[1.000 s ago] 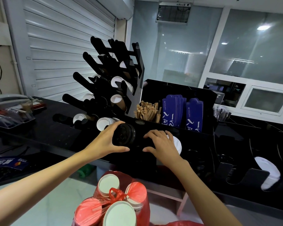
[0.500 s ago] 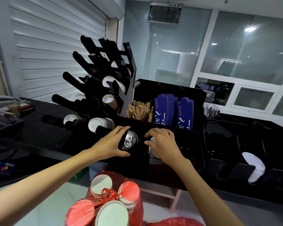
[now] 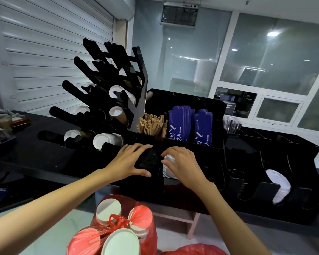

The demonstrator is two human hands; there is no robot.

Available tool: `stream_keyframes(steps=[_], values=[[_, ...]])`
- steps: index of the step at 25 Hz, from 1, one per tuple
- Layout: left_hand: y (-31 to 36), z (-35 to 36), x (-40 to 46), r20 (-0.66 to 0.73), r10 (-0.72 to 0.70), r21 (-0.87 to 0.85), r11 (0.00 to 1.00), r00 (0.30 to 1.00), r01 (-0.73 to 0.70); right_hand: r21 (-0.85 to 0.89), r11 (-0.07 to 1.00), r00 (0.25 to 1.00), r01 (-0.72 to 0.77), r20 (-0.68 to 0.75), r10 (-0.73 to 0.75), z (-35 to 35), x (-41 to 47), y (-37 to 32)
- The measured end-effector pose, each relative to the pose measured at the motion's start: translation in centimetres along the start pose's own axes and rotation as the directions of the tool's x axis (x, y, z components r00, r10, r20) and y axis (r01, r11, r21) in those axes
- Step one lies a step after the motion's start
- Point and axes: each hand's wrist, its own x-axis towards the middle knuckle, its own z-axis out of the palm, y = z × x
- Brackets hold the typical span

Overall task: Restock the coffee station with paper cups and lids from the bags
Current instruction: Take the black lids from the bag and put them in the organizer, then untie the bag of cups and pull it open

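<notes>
At the front edge of the black counter [image 3: 35,153], the left hand [image 3: 126,163] curls around a stack of black round plastic lids [image 3: 147,160] lying in the holder slot. These look light, stiff and slippery, so gripping the rim seems safest. Just beside, the right hand [image 3: 181,165] grasps a stack of white plastic lids [image 3: 168,161].

Black lids [image 3: 147,160], white lids [image 3: 169,161], black desk [image 3: 35,153], red bag [image 3: 145,234], purple sleeves with white strokes [image 3: 180,124].
</notes>
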Motion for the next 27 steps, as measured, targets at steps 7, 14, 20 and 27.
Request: stream_keyframes(steps=[7,14,20,27], values=[[0.2,0.5,-0.1,0.115,-0.015,0.144,0.990,0.993,-0.002,-0.001,1.000,1.000,0.000,0.008,0.000,-0.1,-0.6,-0.1],[0.0,-1.0,-2.4,0.040,0.083,0.159,0.983,0.996,-0.089,0.036,0.999,1.000,0.016,0.014,-0.016,-0.6,-1.6,-1.4],[0.3,-2.5,-6.6,-0.096,0.188,0.149,0.974,0.977,-0.173,0.159,0.987,0.999,0.024,0.031,-0.029,-0.4,-3.3,-3.5],[2.6,-5.3,-13.1,-0.217,0.010,0.087,0.996,0.976,0.009,0.247,0.966,0.995,0.080,0.041,-0.093,-1.1,-5.8,-6.1]])
